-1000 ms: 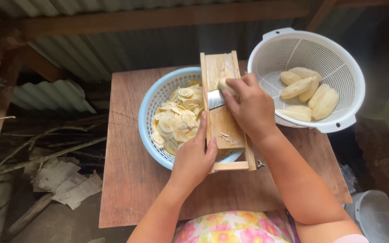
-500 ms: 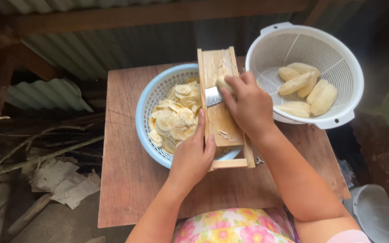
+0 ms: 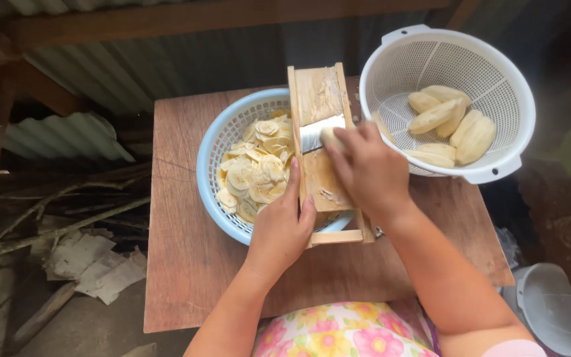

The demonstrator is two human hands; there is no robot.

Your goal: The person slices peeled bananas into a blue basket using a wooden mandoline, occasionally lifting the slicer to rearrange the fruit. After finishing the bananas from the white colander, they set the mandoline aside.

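The flat wooden slicer board point(image 3: 325, 158) bridges the round blue plastic basket point(image 3: 216, 165), so slices drop in. The left hand point(image 3: 282, 228) grips its edge, steadying it; the right hand point(image 3: 365, 168) clasps 1 pale peeled piece point(image 3: 330, 137) against the blade.

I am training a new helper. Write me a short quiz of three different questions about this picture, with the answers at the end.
1. True or false: the slicer lies across the blue basket.
2. Which hand presses a pale piece on the slicer's blade?
   A. left hand
   B. right hand
3. Fill in: the whole peeled pieces lie in the white ____.

Key:
1. True; the slices lie in the basket beneath it.
2. B; the left hand steadies the slicer's side.
3. colander
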